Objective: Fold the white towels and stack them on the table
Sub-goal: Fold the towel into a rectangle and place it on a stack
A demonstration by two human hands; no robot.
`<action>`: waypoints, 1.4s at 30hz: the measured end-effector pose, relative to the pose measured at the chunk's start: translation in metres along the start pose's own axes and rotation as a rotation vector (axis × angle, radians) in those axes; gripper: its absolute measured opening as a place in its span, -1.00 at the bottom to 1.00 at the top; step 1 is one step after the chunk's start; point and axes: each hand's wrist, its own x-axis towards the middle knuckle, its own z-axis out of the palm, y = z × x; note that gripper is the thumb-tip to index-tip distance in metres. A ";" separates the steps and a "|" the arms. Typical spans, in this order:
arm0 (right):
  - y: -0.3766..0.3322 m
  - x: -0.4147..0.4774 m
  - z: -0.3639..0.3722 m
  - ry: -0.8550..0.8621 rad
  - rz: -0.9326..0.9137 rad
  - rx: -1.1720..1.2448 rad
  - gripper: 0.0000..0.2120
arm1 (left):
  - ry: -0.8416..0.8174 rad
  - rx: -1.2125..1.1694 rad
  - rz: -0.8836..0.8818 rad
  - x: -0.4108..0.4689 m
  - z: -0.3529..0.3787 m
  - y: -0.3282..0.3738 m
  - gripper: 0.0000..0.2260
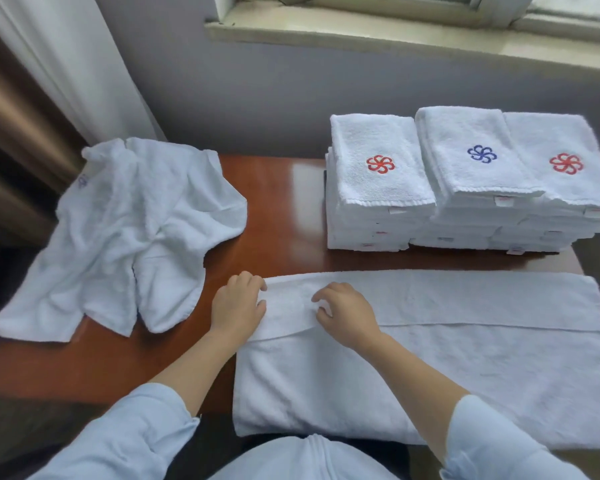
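A long white towel (447, 358) lies spread across the near side of the wooden table (274, 209), its far strip folded over toward me. My left hand (238, 306) grips the left end of that folded strip, fingers curled on its edge. Just to the right, my right hand (343, 311) pinches the folded strip with bent fingers. Three stacks of folded white towels stand at the back right: a left stack (378, 174) with a red flower logo, a middle stack (471, 161) with a blue one, a right stack (565, 168) with a red one.
A crumpled pile of unfolded white towels (129, 233) covers the table's left side and hangs over its left edge. A grey wall and window sill (395, 36) rise behind the table. A curtain (32, 81) hangs at the far left.
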 end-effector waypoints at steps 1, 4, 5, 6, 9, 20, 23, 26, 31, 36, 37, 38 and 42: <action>-0.006 0.003 0.005 -0.007 -0.011 0.002 -0.73 | 0.010 -0.019 -0.062 -0.001 -0.001 -0.008 -0.78; -0.015 0.008 0.016 -0.030 0.003 0.016 -0.72 | 0.003 -0.103 -0.199 -0.002 -0.002 -0.024 -0.76; -0.016 0.008 0.019 -0.037 0.012 0.017 -0.72 | -0.006 -0.122 -0.223 -0.002 -0.001 -0.026 -0.75; -0.016 0.007 0.021 -0.042 0.018 0.014 -0.72 | -0.016 -0.146 -0.240 -0.001 -0.001 -0.028 -0.73; -0.016 0.004 0.026 -0.039 0.024 0.006 -0.72 | -0.053 -0.250 -0.262 0.002 -0.001 -0.029 -0.65; -0.022 -0.009 0.033 -0.041 -0.010 -0.072 -0.58 | -0.026 -0.216 -0.217 0.021 0.000 -0.037 -0.74; -0.016 -0.014 0.035 -0.182 -0.002 -0.078 -0.56 | -0.089 -0.096 -0.145 0.018 0.006 -0.039 -0.65; -0.011 -0.019 0.033 -0.235 -0.012 -0.090 -0.55 | -0.102 0.028 -0.085 0.010 0.010 -0.036 -0.54; -0.008 -0.036 0.037 -0.215 0.001 -0.138 -0.47 | -0.194 0.030 0.028 -0.028 0.022 -0.027 -0.50; 0.003 -0.075 0.046 -0.196 -0.013 -0.165 -0.44 | -0.231 -0.036 -0.005 -0.086 0.041 -0.020 -0.50; 0.005 -0.082 0.047 -0.193 -0.016 -0.165 -0.44 | -0.229 -0.037 -0.029 -0.095 0.043 -0.019 -0.50; 0.007 -0.089 0.049 -0.187 -0.018 -0.164 -0.44 | -0.227 -0.037 -0.050 -0.103 0.044 -0.017 -0.50; 0.010 -0.117 0.057 -0.159 -0.020 -0.144 -0.48 | -0.191 -0.080 -0.152 -0.137 0.045 -0.008 -0.51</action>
